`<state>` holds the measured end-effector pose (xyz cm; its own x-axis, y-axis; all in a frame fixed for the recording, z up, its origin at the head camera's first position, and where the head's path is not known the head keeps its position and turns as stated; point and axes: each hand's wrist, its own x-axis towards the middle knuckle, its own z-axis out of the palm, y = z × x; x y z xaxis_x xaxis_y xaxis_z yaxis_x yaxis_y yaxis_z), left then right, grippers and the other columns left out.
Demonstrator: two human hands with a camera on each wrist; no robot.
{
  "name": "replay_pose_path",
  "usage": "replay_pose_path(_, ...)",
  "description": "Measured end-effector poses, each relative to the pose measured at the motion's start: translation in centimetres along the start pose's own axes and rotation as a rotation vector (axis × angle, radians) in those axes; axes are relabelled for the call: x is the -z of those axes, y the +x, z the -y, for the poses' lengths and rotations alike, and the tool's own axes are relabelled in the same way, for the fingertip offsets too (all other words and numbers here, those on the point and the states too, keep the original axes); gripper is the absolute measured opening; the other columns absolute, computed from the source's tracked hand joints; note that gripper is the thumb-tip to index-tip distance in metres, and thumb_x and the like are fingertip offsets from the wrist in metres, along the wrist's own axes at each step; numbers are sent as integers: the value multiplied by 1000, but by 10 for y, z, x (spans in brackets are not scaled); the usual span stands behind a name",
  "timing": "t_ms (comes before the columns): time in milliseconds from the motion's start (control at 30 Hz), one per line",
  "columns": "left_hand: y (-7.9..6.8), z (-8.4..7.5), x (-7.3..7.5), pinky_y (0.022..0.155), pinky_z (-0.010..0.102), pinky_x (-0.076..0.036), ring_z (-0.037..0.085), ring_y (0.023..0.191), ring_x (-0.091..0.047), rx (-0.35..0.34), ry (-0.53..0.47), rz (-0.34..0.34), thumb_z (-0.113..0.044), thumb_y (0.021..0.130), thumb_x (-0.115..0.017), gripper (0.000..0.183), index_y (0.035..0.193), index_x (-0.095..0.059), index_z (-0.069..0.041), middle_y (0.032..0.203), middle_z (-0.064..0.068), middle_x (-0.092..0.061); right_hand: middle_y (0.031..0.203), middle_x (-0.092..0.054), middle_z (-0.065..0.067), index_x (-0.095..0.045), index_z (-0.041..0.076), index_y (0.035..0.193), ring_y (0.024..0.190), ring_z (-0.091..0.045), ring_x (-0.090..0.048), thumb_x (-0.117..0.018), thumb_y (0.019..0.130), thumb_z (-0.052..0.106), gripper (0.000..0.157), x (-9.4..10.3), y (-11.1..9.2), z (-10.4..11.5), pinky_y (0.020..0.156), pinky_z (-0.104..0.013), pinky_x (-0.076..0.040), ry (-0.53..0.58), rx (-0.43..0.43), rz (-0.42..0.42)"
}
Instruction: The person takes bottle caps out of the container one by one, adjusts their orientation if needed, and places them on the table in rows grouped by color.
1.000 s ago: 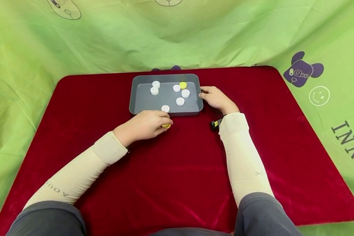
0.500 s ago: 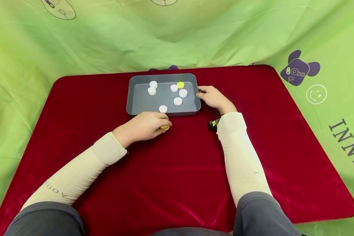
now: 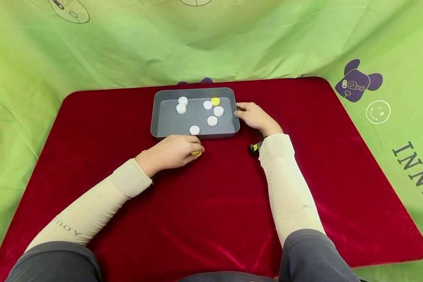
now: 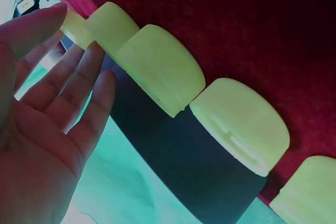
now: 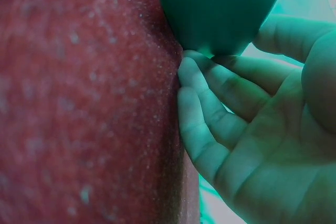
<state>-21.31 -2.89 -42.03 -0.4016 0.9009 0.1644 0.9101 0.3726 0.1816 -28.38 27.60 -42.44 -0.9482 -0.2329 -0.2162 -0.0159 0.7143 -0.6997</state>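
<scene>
My left hand (image 3: 170,151) is at the near side of a grey rectangular tray (image 3: 165,127), pinching a yellow bottle cap (image 3: 196,153) between thumb and fingers. In the left wrist view that cap (image 4: 76,29) ends a row of several yellow caps (image 4: 160,69) along the tray's outer wall (image 4: 173,150); in the head view the hand hides the others. My right hand (image 3: 256,116) grips the tray's right wall, thumb at the rim. From the right wrist, the fingers (image 5: 191,111) reach low beside the tray's corner (image 5: 220,14).
Inside the tray lie several white caps (image 3: 212,121) and one yellow cap (image 3: 215,102) at the back. A red velvet cloth (image 3: 211,219) covers the table, with green printed fabric (image 3: 127,43) hanging behind. A black wrist camera (image 3: 254,148) shows beside the right cuff.
The head view has shifted slightly, moving the scene a little left in the picture. My left hand and the yellow cap have come slightly nearer my body; the right hand keeps its hold.
</scene>
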Motion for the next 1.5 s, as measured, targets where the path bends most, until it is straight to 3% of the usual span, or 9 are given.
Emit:
replay_pose_path(867, -4, 2, -8, 74, 37, -53, 15, 93, -62, 31, -2, 77, -11, 88, -68, 20, 108, -74, -13, 103, -1, -66, 145, -45, -14, -40, 2, 147, 132, -23, -39, -50, 99, 20, 52, -3, -1, -1, 109, -40, -30, 18, 4, 1)
replay_pose_path(1500, -1, 2, -8, 78, 36, -52, 14, 96, -61, 43, -2, 87, -13, 88, -70, 23, 111, -73, -13, 105, -1, -65, 145, -45, -14, -40, 2, 147, 133, -23, -38, -50, 99, 19, 52, -1, 0, 0, 110, -40, -29, 17, 16, -6)
